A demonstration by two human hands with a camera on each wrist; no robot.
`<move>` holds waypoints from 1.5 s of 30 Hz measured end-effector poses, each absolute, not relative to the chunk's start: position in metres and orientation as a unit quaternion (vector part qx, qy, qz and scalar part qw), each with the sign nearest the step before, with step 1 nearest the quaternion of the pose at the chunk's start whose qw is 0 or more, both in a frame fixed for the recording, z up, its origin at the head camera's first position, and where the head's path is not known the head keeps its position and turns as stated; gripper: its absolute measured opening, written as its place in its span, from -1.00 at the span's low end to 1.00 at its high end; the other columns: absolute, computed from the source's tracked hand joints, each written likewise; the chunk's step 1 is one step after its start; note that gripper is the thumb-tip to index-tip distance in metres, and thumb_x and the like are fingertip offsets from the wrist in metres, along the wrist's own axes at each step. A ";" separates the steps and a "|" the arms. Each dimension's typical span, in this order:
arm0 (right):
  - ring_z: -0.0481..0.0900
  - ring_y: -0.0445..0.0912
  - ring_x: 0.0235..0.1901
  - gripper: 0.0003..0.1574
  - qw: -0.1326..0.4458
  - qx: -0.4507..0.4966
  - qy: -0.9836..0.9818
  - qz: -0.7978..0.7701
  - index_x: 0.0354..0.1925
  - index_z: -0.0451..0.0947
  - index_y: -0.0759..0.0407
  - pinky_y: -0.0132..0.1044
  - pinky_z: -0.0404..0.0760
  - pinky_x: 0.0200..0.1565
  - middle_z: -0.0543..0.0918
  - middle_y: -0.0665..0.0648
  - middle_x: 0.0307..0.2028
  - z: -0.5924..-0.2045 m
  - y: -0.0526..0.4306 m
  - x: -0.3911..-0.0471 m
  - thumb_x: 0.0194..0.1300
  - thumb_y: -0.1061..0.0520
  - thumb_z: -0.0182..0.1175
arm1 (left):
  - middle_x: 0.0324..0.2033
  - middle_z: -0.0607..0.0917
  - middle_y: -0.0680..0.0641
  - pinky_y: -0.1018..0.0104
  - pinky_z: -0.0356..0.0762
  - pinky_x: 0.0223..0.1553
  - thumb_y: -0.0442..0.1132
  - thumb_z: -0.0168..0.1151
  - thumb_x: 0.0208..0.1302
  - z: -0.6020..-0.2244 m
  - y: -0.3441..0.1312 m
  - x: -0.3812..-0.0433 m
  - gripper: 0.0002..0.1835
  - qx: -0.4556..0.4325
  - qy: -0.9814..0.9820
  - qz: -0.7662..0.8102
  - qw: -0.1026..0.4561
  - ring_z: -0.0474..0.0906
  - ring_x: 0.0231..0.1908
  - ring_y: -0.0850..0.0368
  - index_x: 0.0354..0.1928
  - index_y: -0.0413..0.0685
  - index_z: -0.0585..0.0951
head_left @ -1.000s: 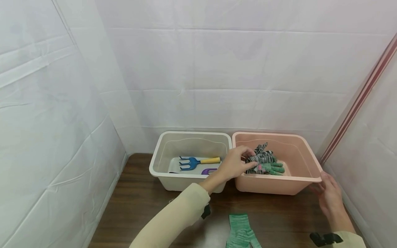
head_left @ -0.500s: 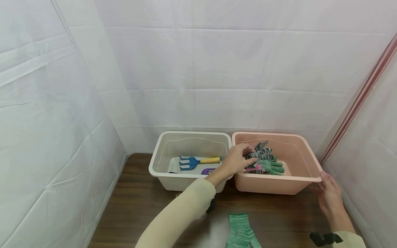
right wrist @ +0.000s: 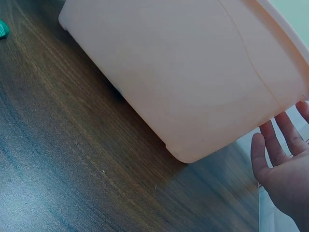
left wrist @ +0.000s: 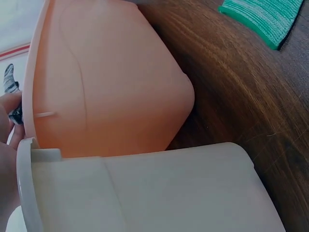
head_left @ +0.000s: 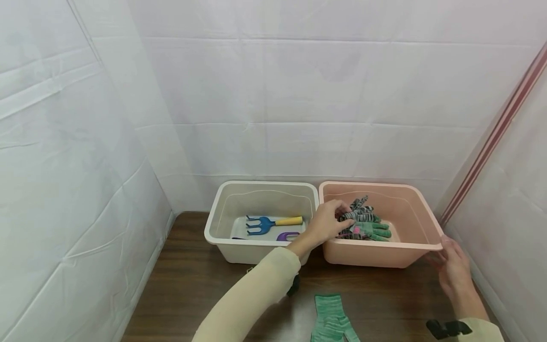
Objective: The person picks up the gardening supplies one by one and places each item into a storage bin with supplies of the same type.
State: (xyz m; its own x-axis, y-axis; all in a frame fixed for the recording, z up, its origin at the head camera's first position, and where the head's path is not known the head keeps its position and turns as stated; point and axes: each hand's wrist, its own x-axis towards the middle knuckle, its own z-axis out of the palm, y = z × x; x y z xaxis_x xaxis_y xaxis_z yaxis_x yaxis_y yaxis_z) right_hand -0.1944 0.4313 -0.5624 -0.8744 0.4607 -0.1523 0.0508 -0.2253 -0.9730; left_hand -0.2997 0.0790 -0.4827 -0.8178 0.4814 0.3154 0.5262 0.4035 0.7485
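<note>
In the head view my left hand point(head_left: 328, 221) reaches over the near left corner of a pink plastic bin point(head_left: 384, 245). Its thumb and fingers pinch a black-and-white striped glove point(head_left: 363, 216), partly hidden by the hand. Beside that glove, a green glove point(head_left: 376, 230) lies in the bin, with a bit of pink near it. My right hand point(head_left: 455, 268) holds the bin's near right corner at the rim; the right wrist view shows its fingers point(right wrist: 274, 145) against the outer wall. A green knitted piece point(head_left: 330, 316) lies on the table in front.
A white plastic bin point(head_left: 260, 243) stands directly left of the pink one. It holds a blue hand fork point(head_left: 262, 225) with a yellow handle and a purple-handled item point(head_left: 287, 236). White sheeting point(head_left: 273, 95) encloses the brown wooden table point(head_left: 183, 275) at the back and sides.
My left hand has shifted slightly up and to the left with the striped glove between its fingers, and the gloves have moved a little. The right hand and both bins have stayed in place.
</note>
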 end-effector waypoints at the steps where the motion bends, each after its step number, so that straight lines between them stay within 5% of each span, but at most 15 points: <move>1: 0.45 -0.13 0.28 -0.32 0.136 -0.210 -0.608 0.754 0.53 0.34 -0.08 -0.40 0.60 -0.05 0.51 -0.12 0.28 -0.562 0.431 -0.194 0.60 -0.22 0.15 | -0.14 0.72 0.06 0.56 0.54 -0.11 -0.19 0.49 0.38 -0.484 0.079 -0.300 -0.78 -0.301 -0.838 -0.454 0.027 0.66 -0.13 0.19 -0.03 -0.04 0.69; 23: 0.50 -0.20 0.20 -0.41 0.127 -0.182 -0.592 0.775 0.46 0.40 -0.05 -0.41 0.64 -0.07 0.58 -0.21 0.15 -0.562 0.434 -0.194 0.61 -0.15 0.18 | -0.09 0.69 0.08 0.58 0.53 -0.04 -0.17 0.48 0.40 -0.487 0.078 -0.302 -0.78 -0.308 -0.842 -0.440 0.036 0.63 -0.10 0.26 -0.01 -0.01 0.69; 35: 0.42 -0.12 0.31 -0.34 0.123 -0.192 -0.598 0.768 0.53 0.33 -0.09 -0.40 0.61 -0.07 0.52 -0.18 0.25 -0.564 0.435 -0.194 0.62 -0.19 0.15 | -0.11 0.68 0.06 0.59 0.53 -0.04 -0.19 0.47 0.39 -0.486 0.079 -0.301 -0.79 -0.317 -0.839 -0.441 0.036 0.66 -0.08 0.18 -0.02 -0.03 0.69; 45: 0.32 -0.04 0.42 -0.23 0.122 -0.198 -0.612 0.756 0.60 0.25 -0.10 -0.43 0.58 -0.07 0.31 0.06 0.51 -0.564 0.432 -0.193 0.60 -0.26 0.13 | -0.10 0.69 0.04 0.59 0.53 -0.04 -0.18 0.47 0.40 -0.485 0.078 -0.299 -0.78 -0.322 -0.840 -0.435 0.040 0.67 -0.07 0.14 -0.01 -0.04 0.69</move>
